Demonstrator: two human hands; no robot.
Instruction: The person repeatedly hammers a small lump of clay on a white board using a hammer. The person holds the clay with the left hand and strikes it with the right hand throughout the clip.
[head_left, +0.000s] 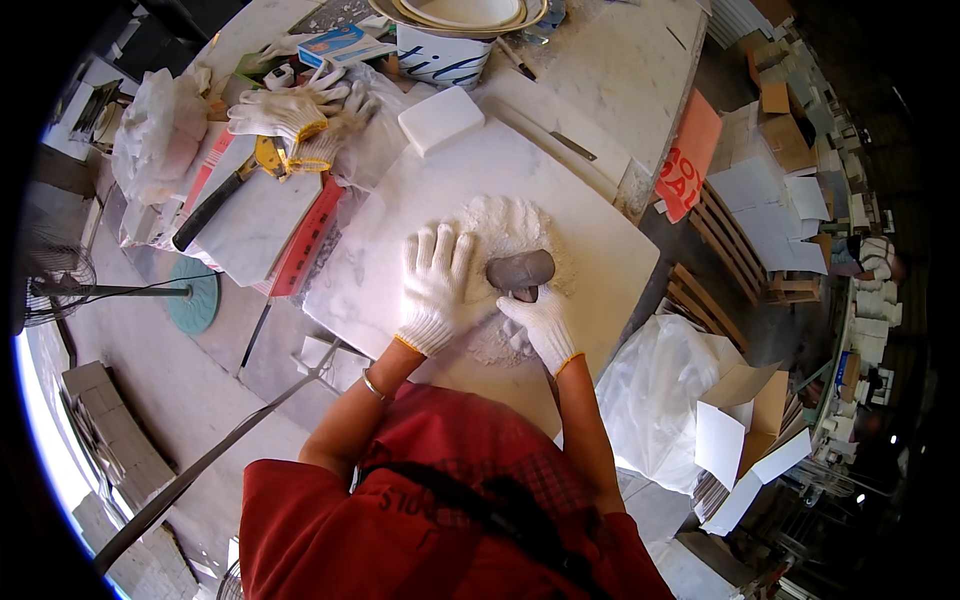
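Note:
A pale marble slab (365, 270) lies before me with crushed white powder (505, 222) heaped on it. My left hand (437, 275), in a white knitted glove, rests flat at the powder's left edge, its fingers stretched out and holding nothing. My right hand (548, 325), gloved alike, is closed at the near side of a mallet with a thick, dark grey head (522, 270). The head is over the middle of the powder. Most of the mallet's handle is hidden by the hand. Small white lumps (515, 335) lie close by the right hand.
A white block (441, 120) sits at the slab's far corner. Spare gloves (290, 112) and a black-handled tool (215, 205) lie on stacked slabs to the left. Behind are a white bucket (440, 58) and a metal straightedge (573, 146). Plastic sheeting (655, 390) and cartons (745, 400) stand right.

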